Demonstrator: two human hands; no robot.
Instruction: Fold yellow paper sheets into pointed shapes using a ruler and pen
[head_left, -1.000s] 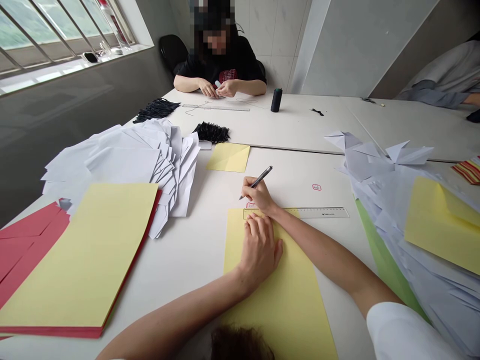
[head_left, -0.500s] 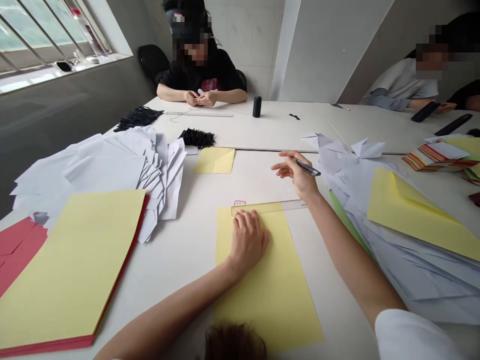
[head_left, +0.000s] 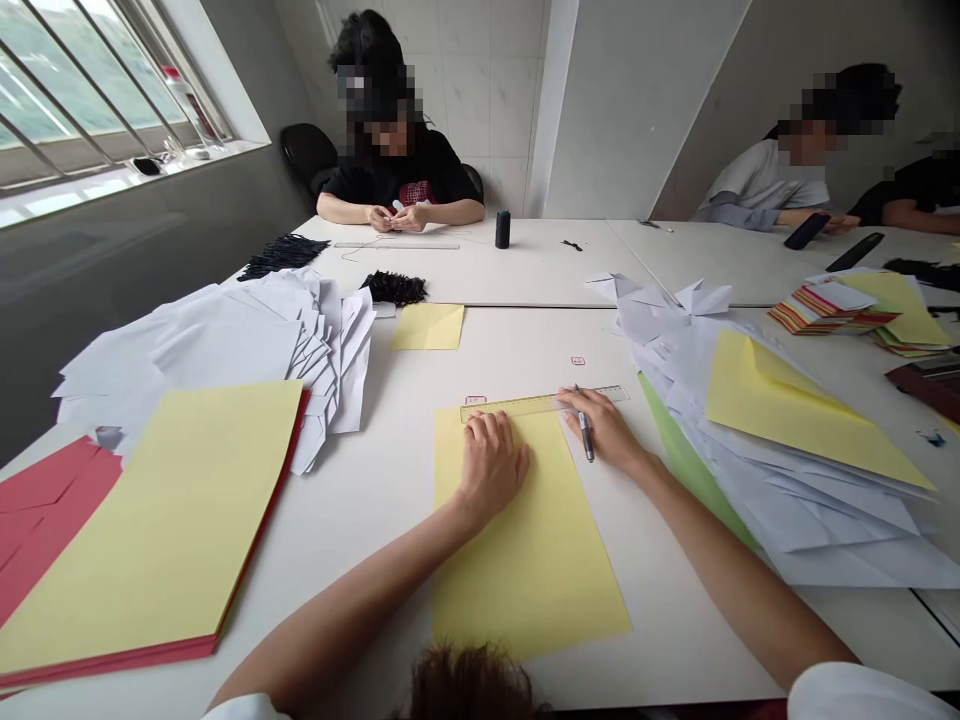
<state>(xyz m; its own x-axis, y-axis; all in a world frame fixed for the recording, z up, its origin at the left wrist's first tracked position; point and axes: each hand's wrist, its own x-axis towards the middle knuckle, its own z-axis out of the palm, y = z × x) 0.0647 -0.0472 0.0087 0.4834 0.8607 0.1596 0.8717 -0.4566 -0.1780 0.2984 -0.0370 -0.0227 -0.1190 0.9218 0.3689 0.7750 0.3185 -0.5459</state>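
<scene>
A pale yellow paper sheet [head_left: 525, 540] lies flat on the white table [head_left: 360, 520] in front of me. A clear plastic ruler [head_left: 544, 404] lies across its far edge and sticks out to the right. My left hand [head_left: 491, 468] rests flat on the sheet, fingertips at the ruler's near edge. My right hand [head_left: 604, 430] presses on the ruler's right part and holds a grey pen [head_left: 585, 432] between its fingers. The pen's tip is hidden or too small to see.
A tall yellow stack on red sheets [head_left: 150, 520] lies left, beside loose white folded paper [head_left: 247, 350]. More white paper under a yellow sheet [head_left: 795, 410] lies right. Black fringe bundles [head_left: 394, 288] and a thread spool [head_left: 502, 230] stand ahead, near seated co-workers.
My right hand has come down from above the ruler onto its right part, pen still in it. My left hand stays on the sheet. The view has shifted slightly.
</scene>
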